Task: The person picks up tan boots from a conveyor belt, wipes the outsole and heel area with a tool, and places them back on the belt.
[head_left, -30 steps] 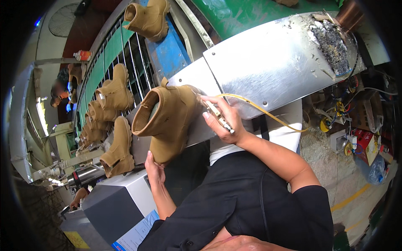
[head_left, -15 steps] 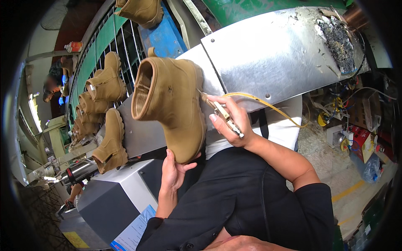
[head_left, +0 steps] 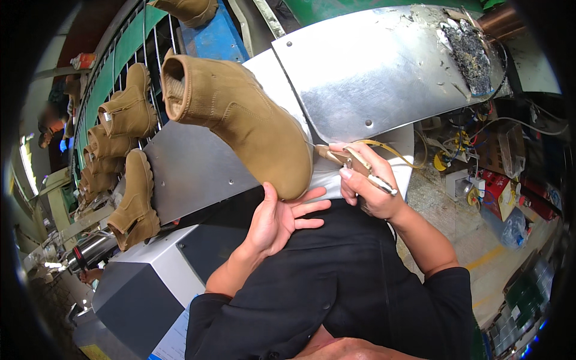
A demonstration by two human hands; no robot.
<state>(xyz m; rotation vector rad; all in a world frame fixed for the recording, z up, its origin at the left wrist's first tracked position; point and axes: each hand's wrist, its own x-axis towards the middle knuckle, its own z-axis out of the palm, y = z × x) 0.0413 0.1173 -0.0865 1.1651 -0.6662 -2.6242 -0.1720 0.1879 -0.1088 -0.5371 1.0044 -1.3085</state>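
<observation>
A tan ankle boot (head_left: 255, 123) lies in front of me over the metal table, its opening toward the upper left and its toe toward me. At the toe is my left hand (head_left: 273, 223), palm up, with the thumb against the boot and the other fingers spread out past it. My right hand (head_left: 377, 183) grips a small metal hand tool (head_left: 337, 157) with a thin needle-like tip. That tip points at the boot's sole edge near the toe; whether it touches, I cannot tell. From behind the right hand runs a yellow hose (head_left: 387, 147).
Several more tan boots (head_left: 129, 111) stand on a wire rack at the left. The metal table (head_left: 360, 78) stretches to the upper right, with a charred dark patch (head_left: 468, 60). A grey machine housing (head_left: 150, 270) sits lower left. Wires and a red box (head_left: 497, 187) are at the right.
The boot has turned, so its toe points further right and its upper side shows more. My left fingers have spread out at the toe. The right hand and tool have shifted right and slightly down.
</observation>
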